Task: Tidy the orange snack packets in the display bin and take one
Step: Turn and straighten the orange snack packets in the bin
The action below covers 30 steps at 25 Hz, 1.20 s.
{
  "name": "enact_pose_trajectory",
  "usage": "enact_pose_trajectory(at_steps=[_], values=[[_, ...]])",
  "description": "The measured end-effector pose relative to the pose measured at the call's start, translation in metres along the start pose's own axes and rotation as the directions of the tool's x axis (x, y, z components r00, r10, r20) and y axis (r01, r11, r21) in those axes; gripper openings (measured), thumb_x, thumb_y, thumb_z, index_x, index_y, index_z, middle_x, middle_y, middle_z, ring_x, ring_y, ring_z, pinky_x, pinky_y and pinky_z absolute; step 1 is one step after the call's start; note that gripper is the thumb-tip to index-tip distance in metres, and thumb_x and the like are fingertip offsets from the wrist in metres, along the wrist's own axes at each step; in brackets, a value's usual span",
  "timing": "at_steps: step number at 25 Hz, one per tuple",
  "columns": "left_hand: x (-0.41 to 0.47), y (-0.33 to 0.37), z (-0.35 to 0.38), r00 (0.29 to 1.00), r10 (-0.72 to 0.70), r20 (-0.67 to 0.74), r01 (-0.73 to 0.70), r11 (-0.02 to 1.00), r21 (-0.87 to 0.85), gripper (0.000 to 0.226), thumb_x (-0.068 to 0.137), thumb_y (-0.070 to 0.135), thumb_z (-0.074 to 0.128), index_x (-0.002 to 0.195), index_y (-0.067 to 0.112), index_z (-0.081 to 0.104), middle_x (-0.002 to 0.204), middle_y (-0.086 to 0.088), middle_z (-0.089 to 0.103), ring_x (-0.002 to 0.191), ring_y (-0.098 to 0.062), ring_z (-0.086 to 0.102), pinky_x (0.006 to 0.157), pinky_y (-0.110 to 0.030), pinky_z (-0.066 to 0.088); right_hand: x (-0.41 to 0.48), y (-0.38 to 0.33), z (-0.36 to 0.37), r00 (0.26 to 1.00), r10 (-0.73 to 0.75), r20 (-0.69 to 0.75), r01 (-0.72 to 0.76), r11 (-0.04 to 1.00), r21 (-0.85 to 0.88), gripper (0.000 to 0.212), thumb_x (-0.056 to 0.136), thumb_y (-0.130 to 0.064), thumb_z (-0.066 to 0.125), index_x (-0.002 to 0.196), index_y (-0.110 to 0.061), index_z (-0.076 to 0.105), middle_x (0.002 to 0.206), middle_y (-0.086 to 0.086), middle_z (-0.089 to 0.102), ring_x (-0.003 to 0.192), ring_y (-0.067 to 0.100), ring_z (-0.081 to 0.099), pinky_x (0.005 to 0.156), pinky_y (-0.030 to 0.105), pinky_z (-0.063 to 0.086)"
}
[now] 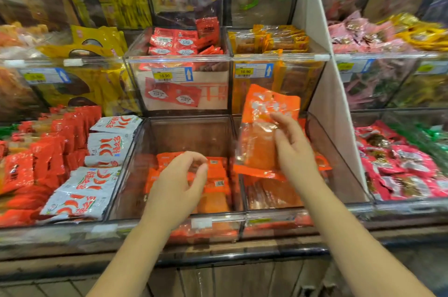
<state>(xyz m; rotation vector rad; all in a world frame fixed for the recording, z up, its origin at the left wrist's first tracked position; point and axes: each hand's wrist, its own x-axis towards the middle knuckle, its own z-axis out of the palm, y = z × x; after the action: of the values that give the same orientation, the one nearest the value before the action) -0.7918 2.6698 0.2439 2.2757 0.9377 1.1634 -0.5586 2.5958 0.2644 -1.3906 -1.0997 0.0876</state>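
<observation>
**Snack display: one orange packet lifted, left hand over the stack**

- Display rack: tiers of clear acrylic bins, with a white divider panel (322, 93) on the right.
- Near centre bin (194, 134): holds the orange snack packets (218, 190), lying flat and overlapping in its near half. The far half shows bare bottom.
- Near right bin (337, 156), just beside it: more orange packets lying flat inside.
- Neighbours: white chilli-print packets (80, 197) and red packets (48, 158) in the near left bins, pink-red packets (400, 168) in the bin past the divider panel.
- Lifted orange packet (261, 114): upright above the near right bin, close to the wall shared with the centre bin. Top is opaque orange, lower part is clear film.
- Right hand (295, 151): grips the lifted packet at its right edge, fingers curled onto it.
- Left hand (177, 185): low over the centre bin's stack, fingers curled, index tip close to thumb. Can't tell whether it pinches a packet or holds nothing.
- The two hands are apart, one per bin.
- Yellow price tag (164, 75) reading 10.90 on the middle-tier bin behind.
</observation>
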Motion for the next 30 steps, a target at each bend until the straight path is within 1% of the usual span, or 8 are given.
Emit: enact_pose_trajectory(at_steps=[3,5,7,12,14,19,26,30], values=[[-0.004,0.034,0.04,0.965,0.033,0.262,-0.07,0.989,0.131,0.076,0.092,0.068,0.04,0.153,0.023,0.038,0.163,-0.001,0.029,0.15,-0.014,0.025,0.124,-0.04,0.026,0.011,0.01,-0.051,0.992,0.113,0.048,-0.098,0.963,-0.25,0.028,0.096,-0.016,0.047,0.111,-0.032,0.063,0.11,-0.005,0.068,0.1,0.01,0.059,0.087,0.03,0.043],[-0.009,0.059,0.069,0.918,-0.067,0.391,-0.049,0.959,0.278,0.102,0.089,0.079,0.037,0.163,0.017,0.004,0.169,-0.007,-0.018,0.157,-0.02,-0.01,0.128,-0.037,0.004,0.005,0.018,-0.071,0.977,0.191,0.1,-0.108,0.836,-0.537,0.015,0.095,-0.037,0.054,0.104,-0.028,0.062,0.101,0.001,0.067,0.095,0.02,0.062,0.081,0.033,0.044],[-0.009,0.076,0.084,0.911,-0.136,0.389,-0.019,0.929,0.37,0.115,0.084,0.087,0.036,0.162,0.014,-0.008,0.162,-0.012,-0.036,0.154,-0.025,-0.023,0.126,-0.039,-0.004,-0.007,0.024,-0.083,0.959,0.245,0.142,-0.084,0.725,-0.683,0.044,0.081,-0.064,0.062,0.108,-0.029,0.058,0.102,0.0,0.062,0.096,0.022,0.063,0.084,0.039,0.051],[-0.007,0.076,0.09,0.898,-0.199,0.393,0.009,0.901,0.434,0.123,0.074,0.097,0.029,0.162,0.018,-0.005,0.159,-0.011,-0.041,0.153,-0.025,-0.025,0.126,-0.042,0.006,-0.016,0.032,-0.088,0.923,0.325,0.207,0.024,0.487,-0.873,0.092,0.079,-0.058,0.078,0.154,-0.028,0.033,0.164,0.015,0.008,0.145,0.036,0.033,0.114,0.044,0.04],[-0.008,0.079,0.089,0.891,-0.2,0.408,0.007,0.904,0.428,0.122,0.072,0.098,0.029,0.162,0.022,0.0,0.159,-0.008,-0.042,0.154,-0.023,-0.024,0.125,-0.043,0.011,-0.014,0.034,-0.086,0.922,0.315,0.225,0.075,0.424,-0.902,0.095,0.081,-0.06,0.075,0.157,-0.025,0.03,0.168,0.015,-0.018,0.155,0.034,0.01,0.122,0.043,0.027],[-0.008,0.08,0.09,0.892,-0.188,0.412,-0.005,0.906,0.423,0.114,0.075,0.096,0.031,0.16,0.022,0.018,0.161,-0.009,-0.039,0.154,-0.024,-0.023,0.126,-0.045,0.017,-0.014,0.031,-0.084,0.938,0.23,0.258,0.202,0.241,-0.949,0.088,0.082,-0.065,0.07,0.152,-0.02,0.041,0.166,0.019,-0.024,0.157,0.035,-0.008,0.127,0.045,0.007],[-0.008,0.071,0.082,0.867,-0.119,0.484,-0.047,0.947,0.318,0.077,0.091,0.077,0.042,0.147,0.025,0.039,0.163,-0.005,-0.034,0.156,-0.024,-0.015,0.117,-0.045,0.033,-0.009,0.026,-0.081,0.855,0.395,0.336,0.24,0.273,-0.932,0.087,0.092,-0.061,0.06,0.156,-0.012,0.028,0.165,0.006,0.028,0.15,0.023,0.03,0.119,0.038,0.035],[0.012,0.035,0.035,0.804,-0.011,0.594,0.014,1.0,0.0,0.047,0.103,0.042,0.053,0.148,0.034,0.044,0.169,0.014,0.002,0.147,-0.005,0.031,0.111,-0.028,0.039,0.003,0.002,-0.068,0.855,0.413,0.314,0.209,0.279,-0.937,0.058,0.098,-0.049,0.055,0.142,-0.014,0.044,0.15,0.009,0.047,0.136,0.028,0.047,0.109,0.042,0.044]])
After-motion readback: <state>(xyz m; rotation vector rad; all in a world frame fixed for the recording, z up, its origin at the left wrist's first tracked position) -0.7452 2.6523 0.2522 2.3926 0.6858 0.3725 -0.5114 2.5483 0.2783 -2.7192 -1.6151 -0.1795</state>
